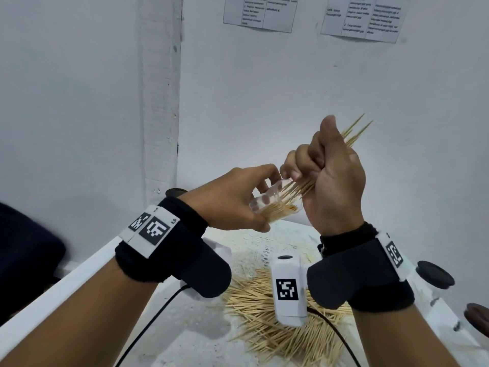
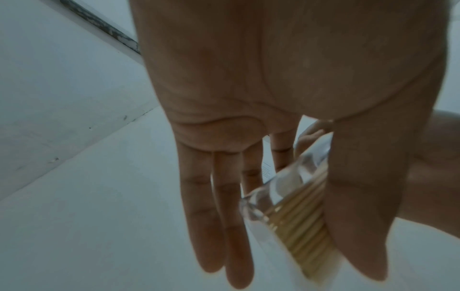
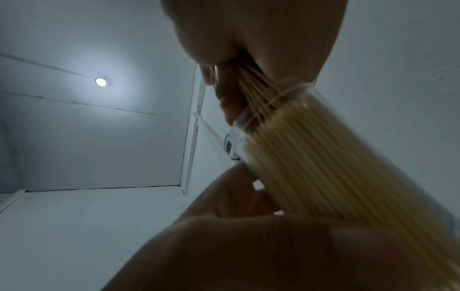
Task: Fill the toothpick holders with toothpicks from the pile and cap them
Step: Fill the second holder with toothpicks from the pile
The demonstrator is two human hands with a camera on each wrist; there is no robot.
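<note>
Held tilted above the pile (image 1: 267, 311), holder (image 1: 275, 205) mouth faces upper right; left hand (image 1: 232, 200) pinches it, right hand (image 1: 333, 178) fisted round bundle (image 1: 354, 133) entering it; table (image 1: 87, 271) edge left.

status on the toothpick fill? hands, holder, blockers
Left hand holds clear holder, tilted, partly filled. Right hand grips toothpick bundle, tips entering holder mouth. Pile on table below. No blockers seen.

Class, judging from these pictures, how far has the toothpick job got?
Done: the clear holder already holds many toothpicks. In hand: the left hand tilts it while the right hand feeds in a bundle. Left: a pile remains; dark caps lie unused.
</note>
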